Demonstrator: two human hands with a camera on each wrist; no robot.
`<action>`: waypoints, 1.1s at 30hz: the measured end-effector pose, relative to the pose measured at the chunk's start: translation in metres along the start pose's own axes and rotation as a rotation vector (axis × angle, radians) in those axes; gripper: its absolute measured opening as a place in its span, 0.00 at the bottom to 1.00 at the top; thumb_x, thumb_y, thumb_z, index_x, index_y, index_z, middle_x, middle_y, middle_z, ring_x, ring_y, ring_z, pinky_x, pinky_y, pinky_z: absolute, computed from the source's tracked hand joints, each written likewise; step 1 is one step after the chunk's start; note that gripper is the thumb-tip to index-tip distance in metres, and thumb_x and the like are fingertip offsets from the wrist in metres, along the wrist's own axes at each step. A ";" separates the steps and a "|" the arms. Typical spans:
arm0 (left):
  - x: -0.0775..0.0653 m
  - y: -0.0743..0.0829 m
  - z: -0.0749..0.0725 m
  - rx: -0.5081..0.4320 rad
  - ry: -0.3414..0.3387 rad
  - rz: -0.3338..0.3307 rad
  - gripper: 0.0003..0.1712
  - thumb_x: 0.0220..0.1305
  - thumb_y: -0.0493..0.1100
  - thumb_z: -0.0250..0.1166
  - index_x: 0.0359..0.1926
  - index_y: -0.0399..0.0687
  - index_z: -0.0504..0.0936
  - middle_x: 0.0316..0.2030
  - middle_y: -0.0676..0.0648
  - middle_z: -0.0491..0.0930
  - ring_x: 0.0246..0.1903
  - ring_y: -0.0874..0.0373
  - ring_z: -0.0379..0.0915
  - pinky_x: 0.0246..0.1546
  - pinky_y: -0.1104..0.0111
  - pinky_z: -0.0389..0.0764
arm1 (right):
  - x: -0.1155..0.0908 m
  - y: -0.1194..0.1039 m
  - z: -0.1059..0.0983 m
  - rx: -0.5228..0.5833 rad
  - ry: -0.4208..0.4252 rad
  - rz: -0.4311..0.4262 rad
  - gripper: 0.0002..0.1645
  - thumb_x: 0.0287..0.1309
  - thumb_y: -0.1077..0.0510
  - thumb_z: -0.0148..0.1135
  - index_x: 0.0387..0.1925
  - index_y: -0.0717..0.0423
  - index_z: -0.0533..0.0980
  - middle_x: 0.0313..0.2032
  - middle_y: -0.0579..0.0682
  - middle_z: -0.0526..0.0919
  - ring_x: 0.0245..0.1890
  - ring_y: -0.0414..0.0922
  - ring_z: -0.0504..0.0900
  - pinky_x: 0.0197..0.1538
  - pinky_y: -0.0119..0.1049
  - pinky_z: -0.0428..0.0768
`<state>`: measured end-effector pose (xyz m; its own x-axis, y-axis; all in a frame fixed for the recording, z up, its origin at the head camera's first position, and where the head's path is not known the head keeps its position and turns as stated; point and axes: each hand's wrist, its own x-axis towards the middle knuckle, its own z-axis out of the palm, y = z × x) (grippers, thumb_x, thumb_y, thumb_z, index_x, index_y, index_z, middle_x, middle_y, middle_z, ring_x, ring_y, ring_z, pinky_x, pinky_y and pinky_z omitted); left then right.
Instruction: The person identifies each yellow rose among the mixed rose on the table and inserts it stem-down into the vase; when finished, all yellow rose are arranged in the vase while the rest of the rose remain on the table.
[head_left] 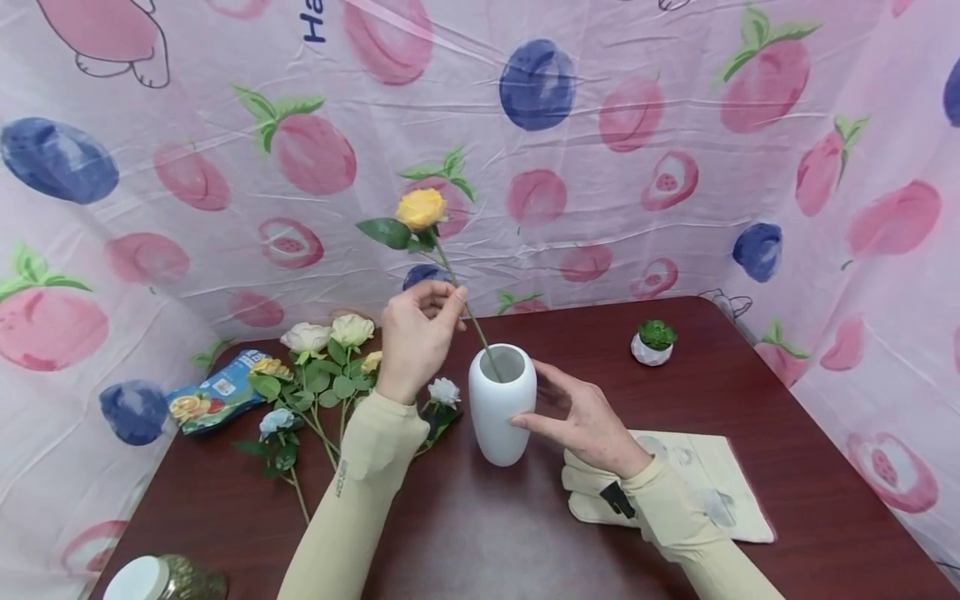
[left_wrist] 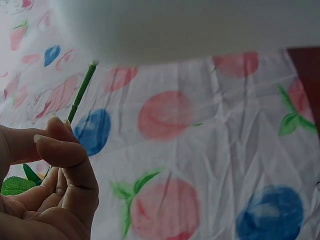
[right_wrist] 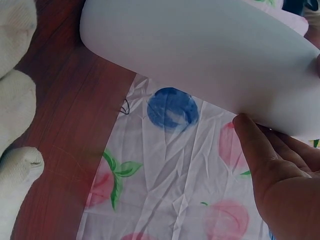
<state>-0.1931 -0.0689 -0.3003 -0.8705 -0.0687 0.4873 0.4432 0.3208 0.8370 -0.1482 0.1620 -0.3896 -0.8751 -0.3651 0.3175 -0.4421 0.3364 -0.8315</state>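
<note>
My left hand [head_left: 418, 346] pinches the stem of a yellow artificial rose [head_left: 421, 209] between thumb and fingertips. The bloom leans up to the left, and the lower stem runs down into the mouth of a tall white vase [head_left: 501, 429]. In the left wrist view the green stem [left_wrist: 83, 92] reaches the blurred pale vase. The vase stands upright on the table, steadied by my right hand [head_left: 588, 421]: thumb on its front, fingers behind its right side. In the right wrist view, fingertips [right_wrist: 243, 121] meet the vase wall.
Left of the vase lie white roses [head_left: 352, 330], a pale blue flower [head_left: 277, 421] and a blue packet [head_left: 225, 392]. A white-lidded jar [head_left: 138, 579] is front left. White gloves [head_left: 600, 496] and a cream cloth [head_left: 720, 483] lie under the right forearm; a potted succulent [head_left: 652, 343] stands back right.
</note>
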 end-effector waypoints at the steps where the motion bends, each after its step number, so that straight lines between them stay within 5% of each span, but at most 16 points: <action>1: -0.002 -0.002 0.003 0.014 -0.013 -0.006 0.11 0.71 0.44 0.67 0.36 0.41 0.86 0.26 0.43 0.87 0.24 0.51 0.84 0.22 0.72 0.75 | 0.000 0.000 0.000 0.000 0.000 0.000 0.44 0.54 0.48 0.79 0.71 0.45 0.71 0.65 0.48 0.80 0.58 0.45 0.85 0.59 0.39 0.83; 7: -0.016 -0.004 0.011 0.012 -0.090 -0.016 0.11 0.71 0.46 0.68 0.37 0.42 0.87 0.27 0.46 0.88 0.23 0.58 0.84 0.29 0.69 0.83 | -0.001 -0.001 -0.001 0.006 -0.002 0.003 0.45 0.54 0.48 0.79 0.72 0.46 0.70 0.65 0.48 0.80 0.58 0.46 0.85 0.58 0.39 0.83; 12: -0.026 -0.009 0.013 0.024 -0.156 -0.055 0.10 0.69 0.48 0.69 0.36 0.46 0.89 0.27 0.49 0.87 0.27 0.59 0.81 0.30 0.69 0.79 | -0.001 -0.001 -0.001 -0.005 -0.003 0.006 0.45 0.55 0.48 0.79 0.72 0.45 0.70 0.65 0.48 0.79 0.58 0.46 0.85 0.58 0.40 0.83; 25: -0.040 -0.022 0.017 -0.104 -0.089 -0.134 0.07 0.61 0.48 0.76 0.35 0.51 0.92 0.25 0.52 0.81 0.27 0.58 0.72 0.27 0.72 0.70 | 0.000 -0.001 0.000 -0.027 -0.008 0.009 0.45 0.55 0.47 0.79 0.72 0.45 0.69 0.66 0.47 0.79 0.59 0.45 0.84 0.59 0.40 0.83; 33: -0.044 -0.024 0.021 -0.145 -0.019 -0.178 0.06 0.59 0.42 0.76 0.34 0.43 0.91 0.24 0.52 0.79 0.25 0.59 0.72 0.25 0.72 0.70 | 0.000 -0.002 -0.001 -0.029 -0.013 0.017 0.46 0.55 0.45 0.78 0.72 0.45 0.69 0.65 0.48 0.79 0.60 0.46 0.84 0.59 0.43 0.83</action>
<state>-0.1703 -0.0537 -0.3468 -0.9410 -0.0943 0.3249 0.3069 0.1662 0.9371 -0.1473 0.1618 -0.3876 -0.8802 -0.3700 0.2973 -0.4326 0.3676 -0.8232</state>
